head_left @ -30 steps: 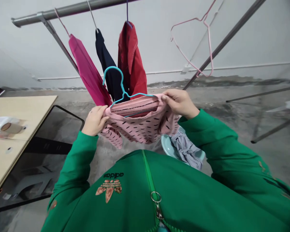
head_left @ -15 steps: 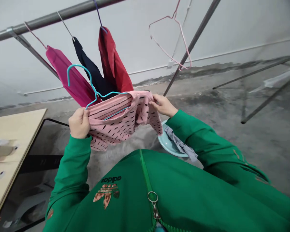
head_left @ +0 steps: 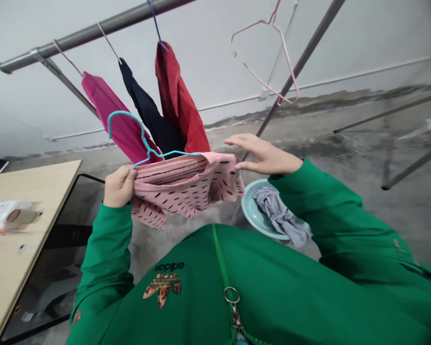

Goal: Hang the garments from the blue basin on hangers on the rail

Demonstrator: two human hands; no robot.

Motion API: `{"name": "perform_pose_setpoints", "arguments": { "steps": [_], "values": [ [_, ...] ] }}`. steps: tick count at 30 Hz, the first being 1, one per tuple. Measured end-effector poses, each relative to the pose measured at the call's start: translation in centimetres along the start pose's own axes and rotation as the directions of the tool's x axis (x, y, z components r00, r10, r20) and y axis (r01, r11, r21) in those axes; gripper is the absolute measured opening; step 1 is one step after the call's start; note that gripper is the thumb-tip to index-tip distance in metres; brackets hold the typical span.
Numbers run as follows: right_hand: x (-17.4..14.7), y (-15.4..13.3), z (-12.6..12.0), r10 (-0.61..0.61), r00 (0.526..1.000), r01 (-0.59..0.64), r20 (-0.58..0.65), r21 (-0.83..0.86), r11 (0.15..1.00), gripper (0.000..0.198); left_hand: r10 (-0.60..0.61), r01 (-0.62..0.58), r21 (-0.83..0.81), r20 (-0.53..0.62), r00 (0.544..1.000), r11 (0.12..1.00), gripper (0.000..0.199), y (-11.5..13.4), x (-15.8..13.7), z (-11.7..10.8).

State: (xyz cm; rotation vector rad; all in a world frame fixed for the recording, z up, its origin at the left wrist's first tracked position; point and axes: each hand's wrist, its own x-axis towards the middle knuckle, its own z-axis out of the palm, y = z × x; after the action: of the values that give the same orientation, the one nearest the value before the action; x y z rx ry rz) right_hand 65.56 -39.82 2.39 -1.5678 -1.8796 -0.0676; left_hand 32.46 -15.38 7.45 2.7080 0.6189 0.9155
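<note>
A pink sweater with black dashes hangs spread on a turquoise wire hanger, whose hook points up and to the left. My left hand is closed on the sweater's left shoulder, where the hanger's arm runs in. Beside the other shoulder, my right hand is open, its fingers stretched out and apart; the thumb is close to the fabric, and I cannot tell whether it touches. Most of the hanger's lower part is hidden inside the sweater.
From a metal rail hang magenta, dark navy and red garments. An unused pink hanger hangs to their right. A light-blue basin holds grey cloth. At left stands a wooden table.
My right hand has let go of the sweater's right shoulder and opened, moving slightly right. My left hand keeps its hold. The view has shifted a little, showing more of the basin.
</note>
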Motion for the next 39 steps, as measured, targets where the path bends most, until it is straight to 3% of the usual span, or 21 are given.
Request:
{"name": "perform_pose_setpoints", "arguments": {
  "steps": [3, 6, 11, 16, 21, 26, 28, 30, 32, 34, 36, 39],
  "values": [
    [0.3, -1.4, -0.2, -0.080, 0.994, 0.095, 0.074, -0.229, 0.969, 0.036, 0.011, -0.010, -0.022, 0.048, 0.999, 1.000, 0.031, 0.5, 0.4, 0.7],
    [0.1, -2.2, 0.7, -0.062, 0.996, 0.082, 0.059, -0.433, 0.897, 0.030, 0.040, -0.037, -0.043, 0.073, 0.997, 0.998, 0.031, 1.2, 0.8, 1.4],
    [-0.3, -3.0, 1.6, -0.055, 0.997, 0.021, -0.049, -0.526, 0.850, 0.027, 0.106, -0.095, -0.092, 0.121, 0.987, 0.991, 0.035, 2.4, 1.2, 2.7],
    [-0.6, -3.1, 0.3, 0.003, 0.996, -0.045, -0.094, -0.442, 0.896, 0.031, 0.169, -0.154, -0.115, 0.135, 0.976, 0.981, 0.048, 2.7, 1.9, 3.3],
    [-2.4, -2.2, -0.9, 0.066, 0.970, -0.134, -0.234, -0.284, 0.949, 0.028, 0.178, -0.151, -0.153, 0.180, 0.968, 0.977, 0.063, 1.0, 2.3, 2.8],
    [-4.1, -1.8, -0.6, 0.170, 0.921, -0.234, -0.351, -0.149, 0.961, 0.031, 0.309, -0.286, -0.120, 0.278, 0.909, 0.951, 0.059, 0.1, 2.2, 2.5],
    [-4.2, -2.1, -0.9, 0.220, 0.903, -0.274, -0.369, -0.100, 0.956, 0.035, 0.333, -0.325, -0.073, 0.254, 0.908, 0.943, 0.053, 0.4, 2.2, 2.4],
    [-4.0, -2.8, -1.8, 0.269, 0.890, -0.310, -0.368, -0.055, 0.949, 0.040, 0.313, -0.315, -0.009, 0.148, 0.938, 0.949, 0.047, 1.0, 2.2, 2.5],
    [-3.8, -3.6, -3.1, 0.348, 0.899, -0.350, -0.265, 0.043, 0.936, 0.046, 0.298, -0.298, 0.047, 0.006, 0.954, 0.953, 0.043, 1.4, 2.5, 2.9],
    [-3.8, -4.4, -4.3, 0.438, 0.898, -0.422, -0.041, 0.197, 0.885, 0.051, 0.329, -0.322, 0.090, -0.076, 0.941, 0.942, 0.041, 1.6, 3.1, 3.7],
    [-4.3, -5.2, -5.1, 0.514, 0.839, -0.542, 0.178, 0.354, 0.762, 0.054, 0.378, -0.369, 0.112, -0.075, 0.923, 0.923, 0.041, 1.6, 3.8, 4.7],
    [-5.9, -6.5, -5.7, 0.649, 0.701, -0.679, 0.295, 0.553, 0.482, 0.055, 0.406, -0.405, 0.076, 0.004, 0.914, 0.911, 0.039, 1.5, 4.6, 6.3]
  ]
}}
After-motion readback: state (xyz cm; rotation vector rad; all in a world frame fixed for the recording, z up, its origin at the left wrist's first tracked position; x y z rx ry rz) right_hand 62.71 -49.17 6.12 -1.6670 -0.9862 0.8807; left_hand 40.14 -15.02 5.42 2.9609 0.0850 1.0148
